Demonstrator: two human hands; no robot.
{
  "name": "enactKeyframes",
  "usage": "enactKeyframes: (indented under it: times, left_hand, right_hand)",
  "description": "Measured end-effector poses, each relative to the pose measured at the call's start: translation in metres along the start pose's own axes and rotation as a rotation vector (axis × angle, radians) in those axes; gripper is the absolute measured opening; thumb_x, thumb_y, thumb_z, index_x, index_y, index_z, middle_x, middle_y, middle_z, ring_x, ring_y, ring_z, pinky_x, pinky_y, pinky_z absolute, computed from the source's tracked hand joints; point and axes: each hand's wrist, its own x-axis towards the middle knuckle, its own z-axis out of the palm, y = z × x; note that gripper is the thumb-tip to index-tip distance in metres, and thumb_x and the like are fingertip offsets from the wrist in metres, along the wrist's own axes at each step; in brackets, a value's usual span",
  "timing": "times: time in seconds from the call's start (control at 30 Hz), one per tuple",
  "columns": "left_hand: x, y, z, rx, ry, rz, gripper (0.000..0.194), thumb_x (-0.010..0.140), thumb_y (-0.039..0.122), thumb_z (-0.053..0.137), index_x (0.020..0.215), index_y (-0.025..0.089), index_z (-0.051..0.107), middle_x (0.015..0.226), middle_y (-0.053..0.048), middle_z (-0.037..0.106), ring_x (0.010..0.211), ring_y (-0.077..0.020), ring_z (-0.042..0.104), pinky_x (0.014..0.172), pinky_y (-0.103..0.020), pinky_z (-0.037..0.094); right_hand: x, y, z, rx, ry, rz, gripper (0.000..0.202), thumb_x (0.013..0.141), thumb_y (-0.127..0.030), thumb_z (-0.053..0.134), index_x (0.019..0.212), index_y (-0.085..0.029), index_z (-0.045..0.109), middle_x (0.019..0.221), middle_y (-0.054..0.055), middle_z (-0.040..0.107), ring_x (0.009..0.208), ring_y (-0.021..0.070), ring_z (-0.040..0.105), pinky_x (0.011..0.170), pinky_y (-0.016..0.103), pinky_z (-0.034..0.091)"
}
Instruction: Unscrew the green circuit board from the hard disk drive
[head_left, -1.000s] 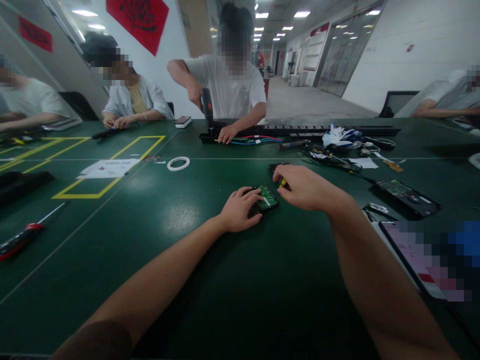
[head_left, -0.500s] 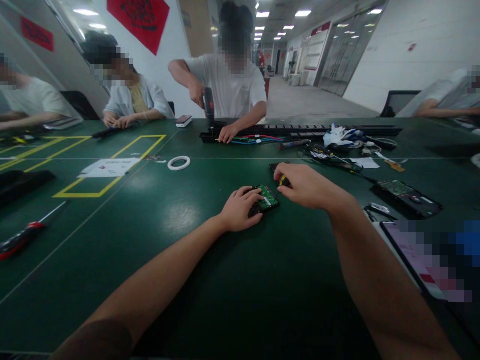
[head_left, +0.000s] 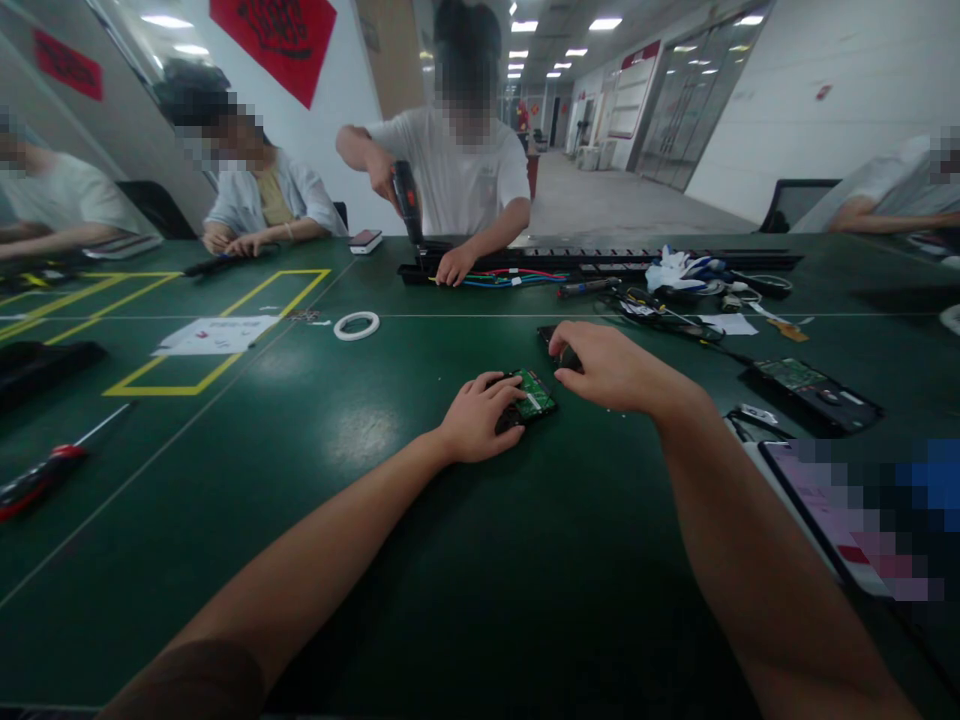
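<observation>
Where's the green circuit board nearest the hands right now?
In the head view, just right of centre, the green circuit board lies partly under the left hand, with the right hand close by, up and to its right.

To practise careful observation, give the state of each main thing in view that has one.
Left hand: open, resting on circuit board
Right hand: curled around dark object
Circuit board: partly covered by left hand
Tape roll: lying flat
Red-handled screwdriver: lying down
Drill: held, tilted
Device screen: lit
</observation>
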Motion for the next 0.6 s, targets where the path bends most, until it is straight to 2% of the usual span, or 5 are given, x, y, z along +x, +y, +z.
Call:
enactKeyframes:
  times: [0.33,0.6]
  left_hand:
    - [-0.0004,0.0019,-0.0007,0.021,0.016,0.005,0.054,0.088,0.045,0.067,0.138,0.027,0.057,0.160,-0.006,0.051,0.150,-0.0376,0.036,0.117,-0.061,0.038]
    - [0.0000,0.0004,0.0004,0.028,0.015,0.004,0.055,0.088,0.047,0.066,0.139,0.028,0.056,0.161,-0.005,0.050,0.151,-0.0370,0.035,0.117,-0.061,0.037]
  right_hand:
    - [-0.0019,-0.0025,-0.0018,0.035,-0.013,-0.038,0.023,0.086,-0.016,0.061,0.109,-0.017,0.061,0.112,0.012,0.071,0.096,0.0233,0.065,0.084,0.033,0.044]
    - [-0.0011,-0.0035,-0.0007,-0.031,-0.013,0.042,0.019,0.091,-0.023,0.062,0.109,-0.018,0.060,0.110,0.011,0.072,0.097,0.0248,0.066,0.083,0.035,0.045]
